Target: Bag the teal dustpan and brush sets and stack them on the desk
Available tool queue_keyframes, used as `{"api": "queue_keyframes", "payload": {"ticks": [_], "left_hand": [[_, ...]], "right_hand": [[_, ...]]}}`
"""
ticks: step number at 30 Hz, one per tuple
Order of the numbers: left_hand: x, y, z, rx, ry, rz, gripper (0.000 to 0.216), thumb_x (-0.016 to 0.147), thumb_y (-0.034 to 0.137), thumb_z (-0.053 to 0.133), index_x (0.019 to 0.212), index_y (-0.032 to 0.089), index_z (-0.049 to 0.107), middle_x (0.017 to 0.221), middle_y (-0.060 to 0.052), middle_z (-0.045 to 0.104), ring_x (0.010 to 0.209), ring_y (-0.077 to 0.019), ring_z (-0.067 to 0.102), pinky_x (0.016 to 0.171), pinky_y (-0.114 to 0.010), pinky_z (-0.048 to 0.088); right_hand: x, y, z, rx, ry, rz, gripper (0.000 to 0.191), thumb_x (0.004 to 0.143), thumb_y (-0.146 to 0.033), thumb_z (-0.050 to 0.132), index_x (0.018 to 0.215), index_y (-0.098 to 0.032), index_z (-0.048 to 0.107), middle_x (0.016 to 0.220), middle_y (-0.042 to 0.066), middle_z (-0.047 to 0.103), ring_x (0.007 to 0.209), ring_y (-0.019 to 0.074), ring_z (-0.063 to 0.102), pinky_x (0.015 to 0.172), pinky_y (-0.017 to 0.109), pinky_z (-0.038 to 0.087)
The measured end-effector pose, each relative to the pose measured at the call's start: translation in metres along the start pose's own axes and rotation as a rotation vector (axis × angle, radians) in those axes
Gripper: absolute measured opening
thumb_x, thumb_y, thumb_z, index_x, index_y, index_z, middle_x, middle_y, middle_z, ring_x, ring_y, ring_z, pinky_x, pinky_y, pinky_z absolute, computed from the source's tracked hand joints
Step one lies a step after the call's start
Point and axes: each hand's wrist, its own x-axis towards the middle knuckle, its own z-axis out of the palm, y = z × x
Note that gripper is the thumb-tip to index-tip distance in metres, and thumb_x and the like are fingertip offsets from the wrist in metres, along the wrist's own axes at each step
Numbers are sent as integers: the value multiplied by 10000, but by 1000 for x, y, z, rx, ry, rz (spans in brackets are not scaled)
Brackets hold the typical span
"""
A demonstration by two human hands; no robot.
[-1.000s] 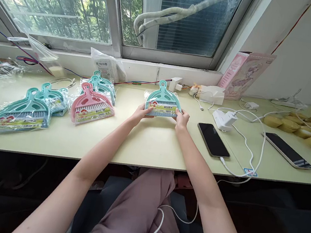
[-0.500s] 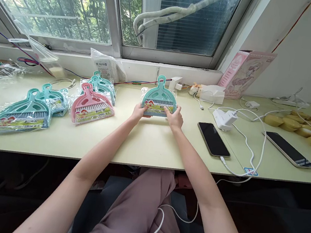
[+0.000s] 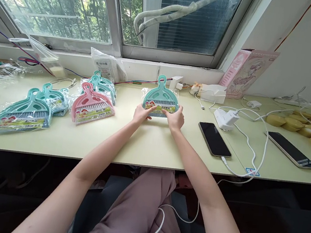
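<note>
— Two hands are on one thing. See it?
— Yes, the green dustpan [image 3: 161, 100] in its clear bag. The left hand [image 3: 141, 113] grips its left corner and the right hand [image 3: 175, 118] grips its right corner.
— Where is it?
— On the desk [image 3: 151, 143], in the middle, near the window. A pink dustpan [image 3: 91, 105] lies to the left, a phone [image 3: 214, 139] to the right.

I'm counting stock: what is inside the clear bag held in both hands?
The clear bag holds a teal dustpan with a brush and a printed label across its front. The left hand and right hand cover the lower corners, so anything there is hidden.
</note>
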Motion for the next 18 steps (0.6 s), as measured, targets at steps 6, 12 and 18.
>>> {"api": "queue_keyframes", "payload": {"ticks": [6, 12, 18], "left_hand": [[7, -8, -3, -38, 98, 19, 397, 727, 413, 809, 984, 144, 671, 989, -92, 720, 687, -168, 688, 475, -229, 548], [14, -14, 0, -23, 124, -71, 310, 966, 432, 545, 877, 145, 621, 852, -44, 678, 407, -67, 503, 420, -223, 471], [17, -18, -10, -14, 174, -116, 325, 997, 409, 478, 894, 145, 637, 776, -40, 666, 399, -107, 510, 446, -258, 468]], "right_hand": [[3, 2, 1, 127, -60, -60, 466, 932, -449, 664, 1312, -213, 534, 1092, 82, 727, 903, 306, 713, 802, 390, 543], [9, 10, -1, 322, -68, -12, 279, 949, -350, 606, 1183, -198, 603, 1054, 51, 717, 409, 137, 557, 564, 324, 533], [13, 17, 5, 393, -199, -58, 389, 994, -483, 493, 1224, -189, 603, 1014, 65, 718, 402, 136, 574, 481, 291, 508]]}}
